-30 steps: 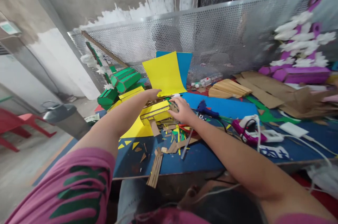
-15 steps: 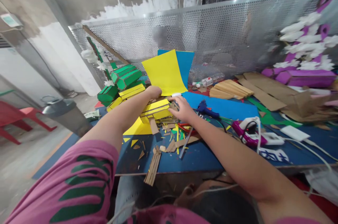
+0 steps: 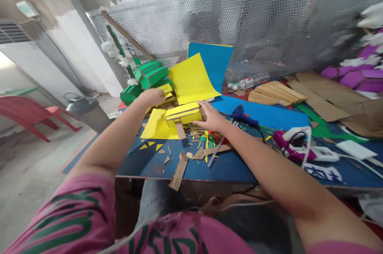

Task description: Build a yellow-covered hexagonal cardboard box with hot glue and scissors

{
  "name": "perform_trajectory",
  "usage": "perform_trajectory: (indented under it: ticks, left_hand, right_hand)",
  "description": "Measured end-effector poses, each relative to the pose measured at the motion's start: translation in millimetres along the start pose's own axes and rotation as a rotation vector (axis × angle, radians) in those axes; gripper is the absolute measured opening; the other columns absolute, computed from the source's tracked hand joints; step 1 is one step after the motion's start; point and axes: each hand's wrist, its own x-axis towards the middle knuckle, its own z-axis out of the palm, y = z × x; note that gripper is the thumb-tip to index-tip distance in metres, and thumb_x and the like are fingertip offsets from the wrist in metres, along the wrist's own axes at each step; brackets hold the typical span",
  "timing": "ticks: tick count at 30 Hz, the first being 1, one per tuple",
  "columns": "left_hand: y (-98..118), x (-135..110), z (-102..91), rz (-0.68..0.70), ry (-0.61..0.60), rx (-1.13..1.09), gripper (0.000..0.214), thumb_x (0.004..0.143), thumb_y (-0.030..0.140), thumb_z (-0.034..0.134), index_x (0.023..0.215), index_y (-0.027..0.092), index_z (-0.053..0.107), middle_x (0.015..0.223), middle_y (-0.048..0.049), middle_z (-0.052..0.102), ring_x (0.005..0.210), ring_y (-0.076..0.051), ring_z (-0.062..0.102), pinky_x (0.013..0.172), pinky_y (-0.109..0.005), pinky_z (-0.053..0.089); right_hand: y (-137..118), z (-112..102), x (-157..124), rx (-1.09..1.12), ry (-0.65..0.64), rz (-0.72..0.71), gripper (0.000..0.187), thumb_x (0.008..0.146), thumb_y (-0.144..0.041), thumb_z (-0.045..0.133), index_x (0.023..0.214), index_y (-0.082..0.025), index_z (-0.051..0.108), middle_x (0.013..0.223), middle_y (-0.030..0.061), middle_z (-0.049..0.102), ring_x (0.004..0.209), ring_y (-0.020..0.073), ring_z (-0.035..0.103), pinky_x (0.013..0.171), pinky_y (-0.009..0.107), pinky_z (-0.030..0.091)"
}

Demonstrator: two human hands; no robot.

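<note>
My right hand (image 3: 211, 116) grips the right end of a yellow-covered cardboard block (image 3: 183, 114) that rests on the blue table (image 3: 233, 168). My left hand (image 3: 154, 96) is curled into a loose fist over the stack of yellow and green cardboard pieces (image 3: 149, 78) at the back left; what it holds, if anything, is hidden. A flat yellow sheet (image 3: 158, 125) lies under the block. A bent yellow sheet (image 3: 191, 78) and a blue sheet (image 3: 214, 58) stand behind.
Paper and cardboard scraps (image 3: 191, 150) litter the table front. A blue glue gun (image 3: 243, 115), a purple glue gun (image 3: 289, 148) with white cables, and cardboard strips (image 3: 277, 94) lie to the right. A perforated metal screen (image 3: 269, 26) backs the table. Red chairs (image 3: 30, 114) stand left.
My left hand has pulled back from the yellow block to the green and yellow stack on the left. My right hand now grips the block's right end. The view has tilted down.
</note>
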Motion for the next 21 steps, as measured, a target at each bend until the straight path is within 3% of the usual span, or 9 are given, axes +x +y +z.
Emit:
perform_trajectory:
  ticks: [2,5,8,10,12,16,18,21]
  left_hand:
    - [-12,-28,22.9,-0.098,-0.085,-0.018,0.037,0.083,0.043,0.087,0.111,0.019,0.085,0.114,-0.0213,0.085,0.113,-0.042,0.080,0.103,-0.046,0.058]
    - [-15,-55,56.8,-0.210,-0.084,-0.087,0.069,0.068,0.046,0.100,0.127,0.018,0.080,0.132,-0.0280,0.081,0.124,-0.048,0.078,0.110,-0.053,0.058]
    - [-13,-63,73.1,-0.254,0.009,-0.201,0.091,0.063,0.045,0.102,0.145,0.020,0.071,0.153,-0.0314,0.069,0.135,-0.052,0.072,0.116,-0.058,0.055]
    - [-16,-62,73.3,-0.257,0.105,-0.297,0.097,0.064,0.038,0.101,0.153,0.021,0.066,0.158,-0.0311,0.064,0.138,-0.051,0.071,0.118,-0.058,0.054]
    - [-22,-60,68.7,-0.239,0.207,-0.417,0.095,0.066,0.033,0.098,0.154,0.021,0.065,0.151,-0.0272,0.070,0.136,-0.048,0.073,0.117,-0.055,0.054]
    - [-43,-61,56.2,-0.179,0.400,-0.715,0.063,0.068,0.042,0.098,0.125,0.022,0.080,0.115,-0.0131,0.084,0.114,-0.038,0.079,0.105,-0.046,0.061]
    - [-55,-63,49.7,-0.155,0.502,-0.870,0.050,0.074,0.050,0.094,0.113,0.021,0.081,0.107,-0.0100,0.085,0.105,-0.035,0.080,0.096,-0.043,0.064]
    - [-69,-67,37.8,-0.128,0.725,-1.098,0.049,0.093,0.058,0.072,0.125,0.022,0.074,0.117,-0.0084,0.084,0.105,-0.028,0.082,0.093,-0.038,0.067]
  right_hand:
    - [3,3,2,-0.007,-0.006,0.003,0.103,0.089,-0.051,0.086,0.176,-0.024,0.038,0.182,0.0218,0.045,0.166,0.0467,0.048,0.136,0.067,0.041]
    - [6,4,3,0.028,0.038,-0.032,0.093,0.088,-0.045,0.086,0.169,-0.024,0.044,0.172,0.0212,0.054,0.160,0.0436,0.055,0.131,0.063,0.048]
    - [8,4,2,0.063,0.069,-0.063,0.087,0.085,-0.045,0.086,0.160,-0.023,0.048,0.163,0.0212,0.058,0.155,0.0421,0.059,0.128,0.061,0.051]
    - [8,4,0,0.080,0.066,-0.055,0.088,0.084,-0.045,0.088,0.159,-0.024,0.047,0.162,0.0211,0.059,0.153,0.0426,0.060,0.127,0.062,0.051]
    - [6,3,-2,0.103,0.057,-0.044,0.094,0.083,-0.045,0.089,0.162,-0.026,0.043,0.163,0.0208,0.058,0.153,0.0429,0.060,0.127,0.062,0.051]
    - [2,-3,-4,0.133,0.047,-0.090,0.104,0.082,-0.043,0.090,0.170,-0.028,0.035,0.166,0.0203,0.054,0.153,0.0410,0.059,0.128,0.060,0.051]
    - [1,-10,-4,0.118,0.061,-0.158,0.099,0.083,-0.040,0.088,0.169,-0.028,0.040,0.163,0.0185,0.054,0.151,0.0395,0.059,0.129,0.059,0.050]
    - [-2,-20,-4,0.087,0.081,-0.225,0.083,0.083,-0.038,0.086,0.158,-0.029,0.052,0.154,0.0151,0.057,0.145,0.0382,0.060,0.125,0.058,0.053]
